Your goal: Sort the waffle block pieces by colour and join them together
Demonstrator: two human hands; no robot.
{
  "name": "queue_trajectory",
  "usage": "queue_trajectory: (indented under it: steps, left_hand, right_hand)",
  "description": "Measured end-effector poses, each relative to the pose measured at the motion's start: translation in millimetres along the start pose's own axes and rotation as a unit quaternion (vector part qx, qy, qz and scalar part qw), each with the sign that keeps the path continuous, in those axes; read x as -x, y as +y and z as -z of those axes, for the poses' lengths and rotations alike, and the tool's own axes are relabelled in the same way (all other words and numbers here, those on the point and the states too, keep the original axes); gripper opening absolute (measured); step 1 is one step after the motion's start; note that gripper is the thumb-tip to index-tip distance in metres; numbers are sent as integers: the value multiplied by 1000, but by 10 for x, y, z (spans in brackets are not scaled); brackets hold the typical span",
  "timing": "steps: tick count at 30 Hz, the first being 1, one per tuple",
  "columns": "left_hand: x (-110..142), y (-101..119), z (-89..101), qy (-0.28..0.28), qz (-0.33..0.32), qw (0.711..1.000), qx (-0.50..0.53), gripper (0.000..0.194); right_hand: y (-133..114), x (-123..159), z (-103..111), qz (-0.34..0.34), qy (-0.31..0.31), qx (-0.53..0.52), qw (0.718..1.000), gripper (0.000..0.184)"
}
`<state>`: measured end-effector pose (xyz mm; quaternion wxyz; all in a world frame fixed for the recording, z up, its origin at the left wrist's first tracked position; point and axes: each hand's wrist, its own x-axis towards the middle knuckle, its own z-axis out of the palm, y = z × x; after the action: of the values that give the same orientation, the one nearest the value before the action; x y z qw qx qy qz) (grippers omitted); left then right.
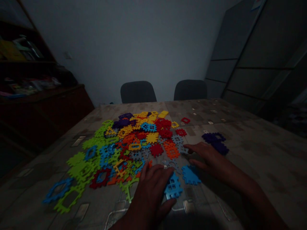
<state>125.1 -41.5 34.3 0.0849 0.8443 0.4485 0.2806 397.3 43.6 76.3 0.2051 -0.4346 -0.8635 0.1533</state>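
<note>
Interlocking plastic building tiles with notched edges lie in a loose, many-coloured heap on the table. My left hand (154, 188) is over the near side of the heap, fingers stretched out and thumb apart. Its fingers partly cover a blue window tile (174, 187); I cannot tell whether they press on it. My right hand (205, 155) reaches in from the right, its fingertips at a grey tile (182, 148) and its thumb held apart below. Between the hands lies a solid blue tile (190, 175). An orange window tile (172, 150) is just left of the right fingertips.
Green tiles (79, 166) spread along the left, yellow ones (144, 116) at the back. Purple tiles (216, 142) lie apart at the right, and a red frame tile (185, 120) farther back. Two chairs (138, 91) stand behind the patterned table (251, 153).
</note>
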Motion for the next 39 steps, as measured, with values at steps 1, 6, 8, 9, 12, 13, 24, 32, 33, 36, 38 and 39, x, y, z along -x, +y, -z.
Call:
queue_trajectory:
  steps: [1,6,8,9,12,13,24,32,33,36,38,39]
  left_hand:
    - [-22,-8,50,6,10,1000,2,77]
    - [-77,-80,263,76,103,992,18,62]
    - [-52,-84,238,63,102,992,26,67]
    - [-34,-75,201,43,90,995,28,72]
    - [16,-25,56,-17,41,999,22,87]
    - [25,-9,16,-30,30,999,18,91]
    - [14,27,-91,-58,23,998,2,96]
    - [16,-2,-187,-18,-6,1000,-20,100]
    - [17,1,-189,-12,-10,1000,-25,100]
    - [14,2,-175,-2,-14,999,-41,99]
    - [9,-16,-161,16,-28,998,-49,101]
    - [7,-31,-153,28,-41,998,-50,102]
  right_hand:
    - [-5,-4,3,-1,-2,2,1000,48]
    - [-65,-22,32,-13,-11,2,1000,49]
    - [-86,-20,39,-13,-7,-1,1000,48]
    - [-90,-17,40,-10,-5,-2,1000,47]
    - [-79,-6,29,-3,3,-5,1000,47]
    - [-71,-2,23,-2,6,-5,1000,47]
    - [-65,28,56,-28,-35,-21,999,51]
    - [-139,206,43,-85,-122,-20,989,89]
    - [-157,223,22,-88,-133,-17,987,93]
    - [-186,253,-43,-86,-161,-17,983,95]
    - [-177,261,-73,-82,-173,-22,981,96]
    - [-166,261,-82,-79,-175,-24,981,98]
